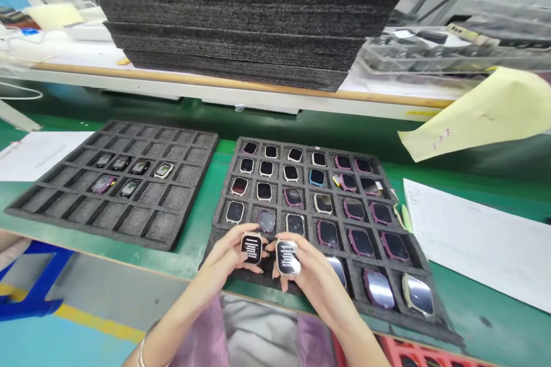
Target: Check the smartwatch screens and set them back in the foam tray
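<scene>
My left hand (230, 252) is closed around a smartwatch (251, 248) without a strap, its dark screen lit with white text. Close beside it, my right hand (307, 264) grips a second strapless smartwatch (288, 257) with a pale case and similar white text. Both screens face up toward me, over the near edge of a dark foam tray (275, 209). In that tray's compartments lie several watches with purple, silver and blue cases, such as a purple one (327, 233) and a blue one (317, 177). The compartments right under my hands are partly hidden.
A second foam tray (172, 198) at left holds several watches, among them a pale one (163, 170). Stacked foam trays (241, 28) stand on the shelf behind. White paper (482, 241) and a green pen (406, 218) lie at right. Yellow paper (482, 112) hangs off the shelf.
</scene>
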Demonstrator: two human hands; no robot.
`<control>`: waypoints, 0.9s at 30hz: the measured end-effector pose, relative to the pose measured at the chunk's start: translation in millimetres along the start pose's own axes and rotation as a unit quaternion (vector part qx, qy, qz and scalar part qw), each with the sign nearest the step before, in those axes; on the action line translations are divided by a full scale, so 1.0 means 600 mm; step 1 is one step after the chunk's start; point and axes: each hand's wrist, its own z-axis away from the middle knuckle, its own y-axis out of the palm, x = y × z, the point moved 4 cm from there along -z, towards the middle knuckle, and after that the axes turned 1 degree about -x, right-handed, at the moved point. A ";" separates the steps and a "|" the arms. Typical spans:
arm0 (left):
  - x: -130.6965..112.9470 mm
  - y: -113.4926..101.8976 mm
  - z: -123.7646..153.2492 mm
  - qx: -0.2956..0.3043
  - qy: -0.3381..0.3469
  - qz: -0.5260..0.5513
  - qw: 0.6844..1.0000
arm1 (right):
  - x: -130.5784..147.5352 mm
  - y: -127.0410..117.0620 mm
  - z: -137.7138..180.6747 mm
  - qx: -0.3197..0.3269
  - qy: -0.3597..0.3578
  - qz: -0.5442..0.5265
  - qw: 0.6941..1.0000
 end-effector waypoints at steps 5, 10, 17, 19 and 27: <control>-0.003 0.001 0.005 0.001 0.008 -0.052 0.999 | 0.007 0.003 0.008 0.011 -0.025 0.019 0.999; -0.002 0.001 0.011 -0.002 0.000 -0.084 0.996 | 0.006 0.007 0.019 0.005 -0.041 0.036 0.999; 0.000 0.001 0.013 0.009 -0.001 -0.095 0.995 | -0.002 0.001 0.021 0.032 -0.053 0.066 0.996; 0.001 -0.001 0.012 0.004 0.001 -0.096 0.995 | -0.004 -0.001 0.020 0.033 -0.053 0.072 0.995; 0.000 0.003 0.006 0.013 0.031 -0.073 0.997 | 0.003 -0.003 0.017 0.087 -0.046 0.061 0.993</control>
